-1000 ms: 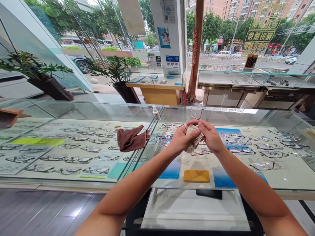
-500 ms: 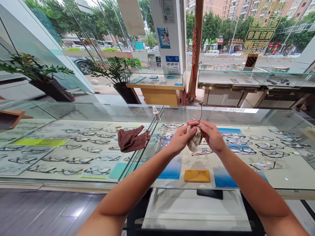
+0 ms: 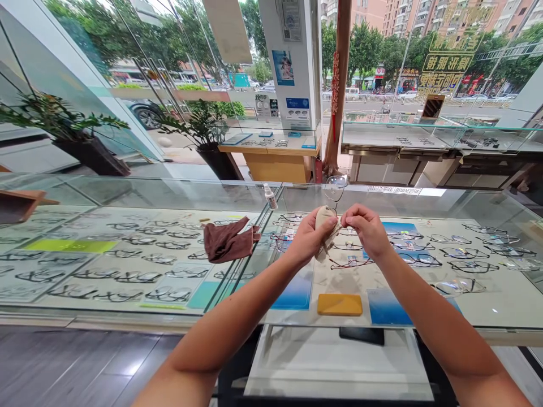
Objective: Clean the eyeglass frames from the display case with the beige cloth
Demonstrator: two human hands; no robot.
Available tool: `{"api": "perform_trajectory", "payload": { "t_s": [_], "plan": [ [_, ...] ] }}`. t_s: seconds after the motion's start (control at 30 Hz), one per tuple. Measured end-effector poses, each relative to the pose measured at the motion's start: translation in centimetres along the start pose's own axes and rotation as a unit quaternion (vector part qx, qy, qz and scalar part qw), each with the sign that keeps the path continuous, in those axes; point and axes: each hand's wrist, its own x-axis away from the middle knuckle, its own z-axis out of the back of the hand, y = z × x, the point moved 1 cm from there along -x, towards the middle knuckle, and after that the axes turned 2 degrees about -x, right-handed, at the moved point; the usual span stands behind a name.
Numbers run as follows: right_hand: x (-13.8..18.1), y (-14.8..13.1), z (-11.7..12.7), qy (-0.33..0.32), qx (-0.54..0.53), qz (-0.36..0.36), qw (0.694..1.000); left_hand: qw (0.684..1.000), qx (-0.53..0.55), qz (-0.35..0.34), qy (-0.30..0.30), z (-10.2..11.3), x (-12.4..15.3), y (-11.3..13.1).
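Observation:
Both my hands are raised over the glass display counter (image 3: 169, 195). My left hand (image 3: 311, 236) is closed round a pale cleaning cloth (image 3: 326, 221) that covers part of a pair of thin-framed glasses (image 3: 336, 188). One clear lens sticks up above my fingers. My right hand (image 3: 368, 229) pinches the glasses at the frame, just right of the cloth. The two hands are a little apart.
A brown cloth (image 3: 229, 239) and a small spray bottle (image 3: 268, 196) lie on the counter top to the left. Rows of spectacles fill the case below. A yellow pad (image 3: 339, 304) sits near the front edge. Potted plants and further display counters stand behind.
My hands have drawn slightly apart and risen. The cloth has shifted left in my left hand, and the lens now tilts above it.

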Motion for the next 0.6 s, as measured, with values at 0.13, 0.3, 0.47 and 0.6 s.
{"api": "perform_trajectory", "payload": {
  "t_s": [0.13, 0.3, 0.47, 0.6],
  "plan": [
    [0.17, -0.19, -0.34, -0.008, -0.001, -0.003, 1.000, 1.000, -0.016, -0.022, -0.003, 0.02, -0.24, -0.14],
    [0.05, -0.03, -0.03, -0.010, 0.010, 0.010, 1.000, 0.999, -0.016, -0.033, -0.004, 0.24, -0.40, -0.56],
    [-0.02, 0.11, 0.23, -0.009, 0.018, 0.028, 0.999, 1.000, -0.007, -0.022, -0.017, 0.22, -0.45, -0.40],
    [-0.03, 0.01, 0.25, -0.006, 0.017, 0.031, 0.999, 1.000, -0.005, -0.008, -0.021, 0.11, -0.46, -0.16]
  ]
}}
